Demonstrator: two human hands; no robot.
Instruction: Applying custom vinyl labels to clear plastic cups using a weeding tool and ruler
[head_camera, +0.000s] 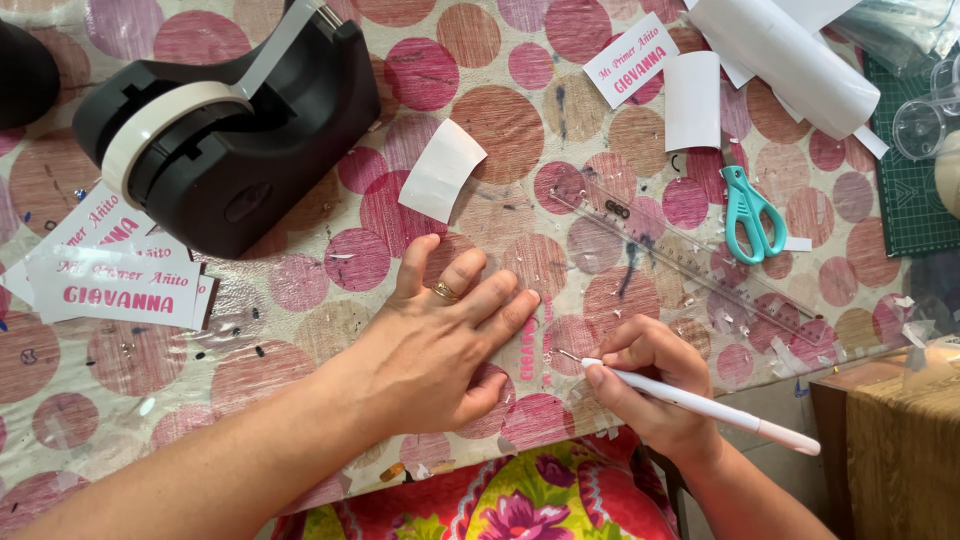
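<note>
Glossy tablecloth (330, 320) of pink and brown discs underlies our work: nearest, our left hand (440, 345) lies flat, fingers unclenched, pinning a clear sticker sheet (535, 345), while our right hand (650, 385) pinches a slim white weeding tool (700, 405) at its pink lettering. We judge a slip could tear the thin film. Beyond lie a clear ruler (680, 255), teal scissors (752, 212) and a black tape dispenser (230, 130).

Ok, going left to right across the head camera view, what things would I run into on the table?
Stack of pink-lettered labels → black tape dispenser → loose white paper slip → left hand → right hand holding a white pen-like tool → teal scissors → green cutting mat.
</note>
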